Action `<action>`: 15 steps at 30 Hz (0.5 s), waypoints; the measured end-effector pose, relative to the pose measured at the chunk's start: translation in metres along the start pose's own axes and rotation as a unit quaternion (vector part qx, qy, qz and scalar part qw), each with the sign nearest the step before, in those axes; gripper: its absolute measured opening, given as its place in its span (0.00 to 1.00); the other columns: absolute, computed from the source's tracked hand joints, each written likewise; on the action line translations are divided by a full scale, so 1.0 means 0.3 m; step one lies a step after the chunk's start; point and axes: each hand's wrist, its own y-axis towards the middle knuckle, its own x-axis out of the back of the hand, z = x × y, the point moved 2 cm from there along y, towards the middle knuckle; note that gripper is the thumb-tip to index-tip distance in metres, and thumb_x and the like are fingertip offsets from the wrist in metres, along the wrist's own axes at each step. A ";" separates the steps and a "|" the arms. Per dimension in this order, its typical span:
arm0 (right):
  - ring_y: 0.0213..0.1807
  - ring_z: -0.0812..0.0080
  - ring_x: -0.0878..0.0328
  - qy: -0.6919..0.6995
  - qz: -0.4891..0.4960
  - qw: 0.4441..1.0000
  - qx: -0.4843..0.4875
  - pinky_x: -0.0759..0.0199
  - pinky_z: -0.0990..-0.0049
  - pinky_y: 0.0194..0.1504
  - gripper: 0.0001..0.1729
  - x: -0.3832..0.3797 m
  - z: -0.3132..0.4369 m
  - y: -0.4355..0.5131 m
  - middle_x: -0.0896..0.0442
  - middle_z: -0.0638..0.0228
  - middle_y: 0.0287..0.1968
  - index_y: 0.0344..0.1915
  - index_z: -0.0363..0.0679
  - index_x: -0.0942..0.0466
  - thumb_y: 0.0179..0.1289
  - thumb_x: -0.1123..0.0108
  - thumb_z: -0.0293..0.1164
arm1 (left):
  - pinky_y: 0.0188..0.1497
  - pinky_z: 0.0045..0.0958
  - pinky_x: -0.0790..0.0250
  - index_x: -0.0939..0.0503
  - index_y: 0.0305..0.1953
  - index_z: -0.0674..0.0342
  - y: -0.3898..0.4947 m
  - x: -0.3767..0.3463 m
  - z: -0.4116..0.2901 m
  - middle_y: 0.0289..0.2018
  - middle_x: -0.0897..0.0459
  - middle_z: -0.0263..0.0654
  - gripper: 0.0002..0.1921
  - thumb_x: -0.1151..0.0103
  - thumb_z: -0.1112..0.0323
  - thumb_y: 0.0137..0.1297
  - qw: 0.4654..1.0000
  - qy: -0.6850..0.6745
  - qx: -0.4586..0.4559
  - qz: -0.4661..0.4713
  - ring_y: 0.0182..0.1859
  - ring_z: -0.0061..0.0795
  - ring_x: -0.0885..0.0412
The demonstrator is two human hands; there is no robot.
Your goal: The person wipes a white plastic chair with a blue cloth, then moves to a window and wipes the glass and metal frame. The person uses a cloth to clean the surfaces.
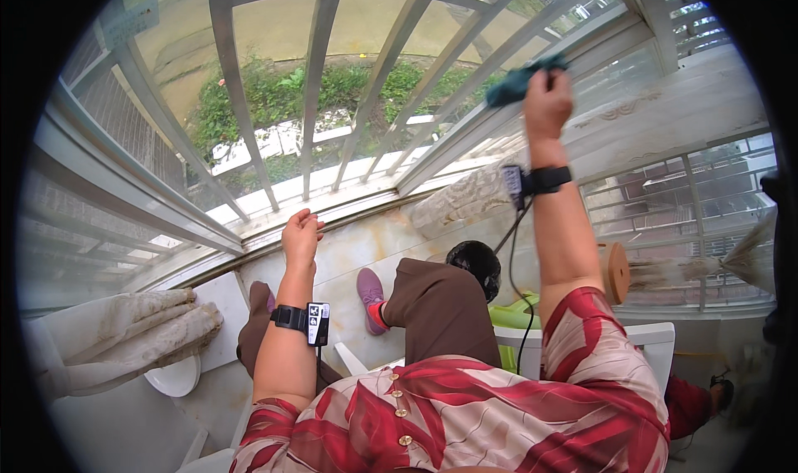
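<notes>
At the upper right my right hand (548, 102) grips a bunched dark green cloth (516, 85), slightly blurred. The cloth is by the metal frame of a glass sliding door (461, 145); whether it touches the frame or the glass I cannot tell. My left hand (302, 236) is raised near the door's bottom track (349, 214), loosely curled, with nothing seen in it. Each forearm carries a strapped-on device, the left device (318, 323) and the right device (515, 186), with cables running from them.
White metal bars (315, 86) stand beyond the glass, with plants (280, 92) outside. Gathered curtains hang left (137, 323) and right (467, 202). A black-lined bin (475, 267), a green plastic item (514, 314), a brown round-topped stool (614, 273) and a white chair (654, 336) are close by.
</notes>
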 end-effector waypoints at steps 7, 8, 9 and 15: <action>0.46 0.44 0.19 -0.084 -0.166 0.968 0.168 0.25 0.56 0.50 0.16 0.058 0.107 0.450 0.16 0.48 0.43 0.45 0.34 0.19 0.62 0.36 0.33 | 0.50 0.40 0.24 0.22 0.57 0.67 -0.008 0.005 -0.012 0.48 0.14 0.49 0.20 0.44 0.68 0.66 0.944 0.290 -0.140 -0.067 0.45 0.41 0.14; 0.46 0.42 0.21 -0.091 -0.156 0.971 0.154 0.25 0.54 0.50 0.15 0.031 0.095 0.402 0.17 0.47 0.43 0.42 0.33 0.20 0.62 0.37 0.34 | 0.51 0.40 0.24 0.22 0.57 0.67 -0.012 0.003 -0.010 0.48 0.14 0.49 0.20 0.44 0.68 0.65 0.937 0.313 -0.145 -0.057 0.45 0.42 0.14; 0.45 0.43 0.21 -0.029 -0.138 0.977 0.162 0.26 0.54 0.50 0.14 0.012 0.076 0.317 0.18 0.49 0.42 0.40 0.33 0.21 0.62 0.38 0.34 | 0.51 0.40 0.24 0.22 0.57 0.67 -0.018 0.004 -0.008 0.48 0.14 0.49 0.20 0.44 0.67 0.65 0.931 0.330 -0.149 -0.051 0.45 0.43 0.14; 0.45 0.41 0.23 -0.051 0.188 0.980 -0.033 0.27 0.51 0.46 0.10 -0.084 -0.021 -0.188 0.22 0.47 0.41 0.42 0.36 0.27 0.62 0.40 0.27 | 0.54 0.41 0.25 0.21 0.56 0.68 -0.024 0.014 0.003 0.48 0.14 0.53 0.21 0.44 0.66 0.63 0.910 0.380 -0.164 -0.039 0.48 0.47 0.15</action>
